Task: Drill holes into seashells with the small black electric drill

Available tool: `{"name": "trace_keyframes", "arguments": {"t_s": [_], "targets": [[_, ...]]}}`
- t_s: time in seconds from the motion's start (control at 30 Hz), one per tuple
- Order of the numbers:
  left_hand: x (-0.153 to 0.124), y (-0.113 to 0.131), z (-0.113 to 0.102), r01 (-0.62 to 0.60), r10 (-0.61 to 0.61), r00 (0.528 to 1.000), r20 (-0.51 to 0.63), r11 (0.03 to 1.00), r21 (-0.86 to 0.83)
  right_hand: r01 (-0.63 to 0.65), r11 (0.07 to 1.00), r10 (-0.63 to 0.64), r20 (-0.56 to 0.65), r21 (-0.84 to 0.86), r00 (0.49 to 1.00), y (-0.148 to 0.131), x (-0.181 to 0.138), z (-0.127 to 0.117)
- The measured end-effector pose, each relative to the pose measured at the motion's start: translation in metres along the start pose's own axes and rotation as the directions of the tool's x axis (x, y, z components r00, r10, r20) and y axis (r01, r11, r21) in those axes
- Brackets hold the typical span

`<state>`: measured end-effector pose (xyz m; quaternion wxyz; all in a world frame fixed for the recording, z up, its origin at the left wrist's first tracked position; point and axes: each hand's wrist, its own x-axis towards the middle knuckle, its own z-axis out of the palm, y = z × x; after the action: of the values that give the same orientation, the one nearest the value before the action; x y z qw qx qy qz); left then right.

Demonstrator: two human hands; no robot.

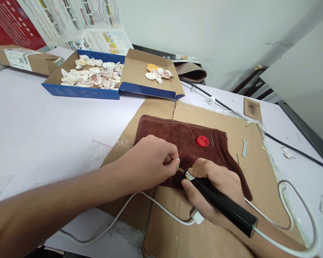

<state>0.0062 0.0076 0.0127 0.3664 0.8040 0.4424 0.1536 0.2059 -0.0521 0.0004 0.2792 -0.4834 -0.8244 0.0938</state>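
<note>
My left hand (pixel 158 161) pinches a small pale seashell (pixel 178 164) between thumb and fingers; most of the shell is hidden by them. My right hand (pixel 215 182) is wrapped round a black corded rotary tool (pixel 223 202), held like a pen. The brass-coloured tip of the tool meets the shell or sits right beside it; I cannot tell which. Both hands are above a brown cloth (pixel 164 129) spread on flattened cardboard. On the cloth, beyond my right hand, lie a red cap (pixel 202 141) and a thin metal needle (pixel 212 141).
A blue box (pixel 83 92) of seashells stands at the back left; several shells lie on its lid (pixel 134 71). A small spanner (pixel 244 147) rests on the cardboard (pixel 201 113) at right. The white cable (pixel 316 229) loops at right, another crosses in front, and a black cable runs behind.
</note>
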Motion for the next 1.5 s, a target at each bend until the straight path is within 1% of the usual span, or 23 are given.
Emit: {"name": "trace_keyframes", "arguments": {"t_s": [0.37, 0.7, 0.8, 0.9, 1.07, 1.1, 1.23, 1.4, 1.5], "targets": [[0.0001, 0.0005, 0.0008, -0.013, 0.013, 1.0, -0.006, 1.0, 0.004, 0.0, 1.0, 0.0, -0.013, 0.022, 1.0, -0.0006, 0.0014, 0.0011], [0.001, -0.0002, 0.0006, -0.016, 0.016, 1.0, -0.005, 1.0, 0.006, -0.051, 0.998, 0.051, 0.013, 0.02, 0.999, -0.0006, 0.0016, 0.0004], [0.0005, 0.0002, 0.0012, -0.022, 0.022, 1.0, -0.008, 1.0, -0.015, -0.04, 0.999, 0.04, 0.021, 0.002, 0.999, 0.0004, 0.0012, 0.0022], [0.0, 0.0016, 0.0008, -0.016, 0.017, 1.0, 0.015, 0.999, -0.04, -0.011, 1.0, 0.011, 0.005, -0.017, 1.0, 0.0008, 0.001, 0.0031], [0.0003, 0.0027, -0.0003, 0.013, -0.013, 1.0, 0.012, 1.0, -0.006, 0.0, 0.993, 0.015, -0.124, 0.117, 0.992, 0.0006, -0.0005, 0.0013], [0.0004, 0.0026, -0.0002, 0.014, -0.014, 1.0, 0.008, 1.0, 0.0, 0.0, 0.99, 0.018, -0.134, 0.138, 0.991, 0.0006, -0.0008, 0.001], [0.0001, 0.0017, 0.0004, 0.006, -0.006, 1.0, 0.003, 1.0, -0.002, -0.01, 0.987, 0.029, -0.111, 0.163, 0.993, 0.0003, -0.0012, 0.0002], [-0.0001, 0.0008, 0.002, -0.009, 0.008, 1.0, -0.017, 1.0, -0.014, -0.014, 0.989, 0.025, -0.072, 0.146, 0.997, -0.0015, 0.0007, -0.0022], [-0.0012, -0.001, 0.0017, -0.029, 0.029, 0.999, -0.02, 0.999, -0.02, -0.035, 0.982, 0.049, -0.071, 0.186, 0.996, -0.0008, 0.0007, -0.0026]]}}
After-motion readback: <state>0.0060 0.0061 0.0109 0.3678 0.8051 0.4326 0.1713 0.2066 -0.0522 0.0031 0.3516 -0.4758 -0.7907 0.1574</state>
